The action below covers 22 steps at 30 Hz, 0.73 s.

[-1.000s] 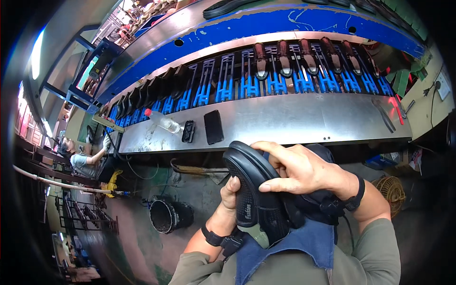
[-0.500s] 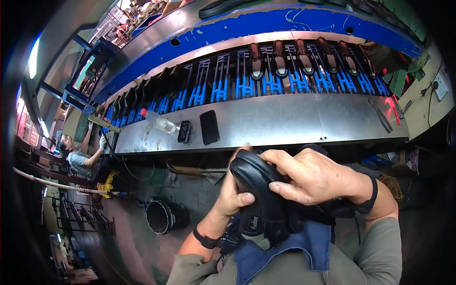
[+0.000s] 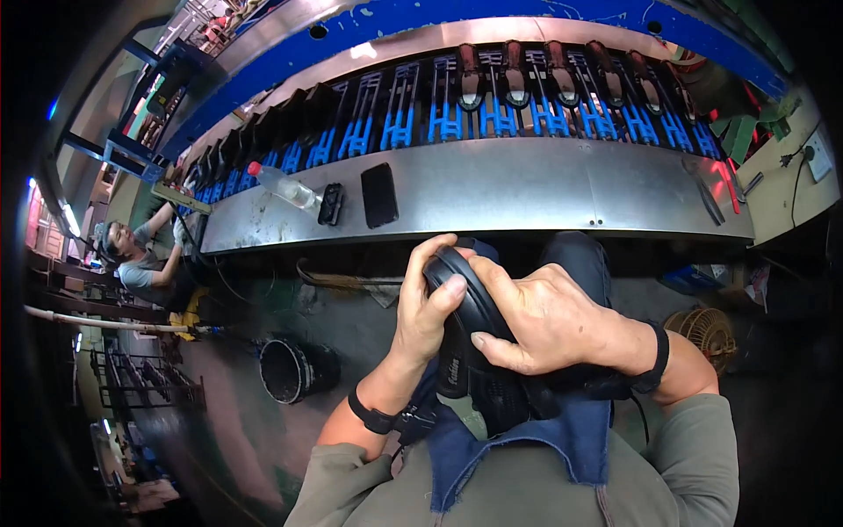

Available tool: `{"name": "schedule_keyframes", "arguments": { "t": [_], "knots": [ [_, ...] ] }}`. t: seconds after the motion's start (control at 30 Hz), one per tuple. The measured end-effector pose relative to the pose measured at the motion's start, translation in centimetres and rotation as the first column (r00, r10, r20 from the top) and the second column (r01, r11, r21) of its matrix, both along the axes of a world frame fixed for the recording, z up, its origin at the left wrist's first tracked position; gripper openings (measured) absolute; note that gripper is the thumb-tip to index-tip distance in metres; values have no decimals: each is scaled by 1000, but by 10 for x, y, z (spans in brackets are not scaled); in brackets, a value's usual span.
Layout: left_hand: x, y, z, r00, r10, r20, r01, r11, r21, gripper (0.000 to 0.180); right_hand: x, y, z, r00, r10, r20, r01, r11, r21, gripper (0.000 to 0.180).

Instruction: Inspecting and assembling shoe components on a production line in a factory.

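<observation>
A black shoe (image 3: pixel 474 373) is held over my lap, its thick-soled end pointing up and away from me and its greenish-grey part lowest. Along its left side my left hand (image 3: pixel 423 303) is closed, the thumb pressing near the top edge. My right hand (image 3: pixel 549 318) grips the shoe from the other side, with fingers at the upper rim and the thumb lower on the black surface. The fingertips behind the shoe are partly hidden. A blue apron (image 3: pixel 518 461) lies beneath it.
Ahead runs a metal bench (image 3: pixel 492 189) with a bottle (image 3: pixel 285 186), a black phone (image 3: pixel 380 195), a small black case (image 3: pixel 330 204) and pliers (image 3: pixel 702 189). Behind it, blue racks (image 3: pixel 446 123) carry shoes. A black bucket (image 3: pixel 299 369) stands on the left; a co-worker (image 3: pixel 140 255) is farther left.
The shoe has turned slightly in my hands. My left thumb has moved up from the shoe's lower side to near its top edge. The bench sits higher in the view.
</observation>
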<state>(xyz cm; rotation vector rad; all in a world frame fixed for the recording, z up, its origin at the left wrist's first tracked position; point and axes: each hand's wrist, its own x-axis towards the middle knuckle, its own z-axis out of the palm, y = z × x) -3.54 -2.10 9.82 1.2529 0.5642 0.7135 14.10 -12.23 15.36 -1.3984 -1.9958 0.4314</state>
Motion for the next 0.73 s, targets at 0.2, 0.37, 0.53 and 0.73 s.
{"name": "schedule_keyframes", "arguments": {
  "t": [0.2,0.37,0.53,0.73],
  "knots": [
    [1,7,-36,997,61,49,-48,974,-223,58,-29,-39,-28,973,-223,54,227,970,-87,77],
    [-5,17,-98,894,-152,422,383,748,-542,59,-45,-114,-79,977,-185,103,182,983,37,81],
    [43,32,-103,992,-111,67,128,761,-636,47,-33,-83,-74,948,-223,228,204,973,104,76],
    [31,29,-49,926,-311,-213,170,849,-500,67,-19,-17,-17,964,-163,-210,209,953,221,78]
  ]
}}
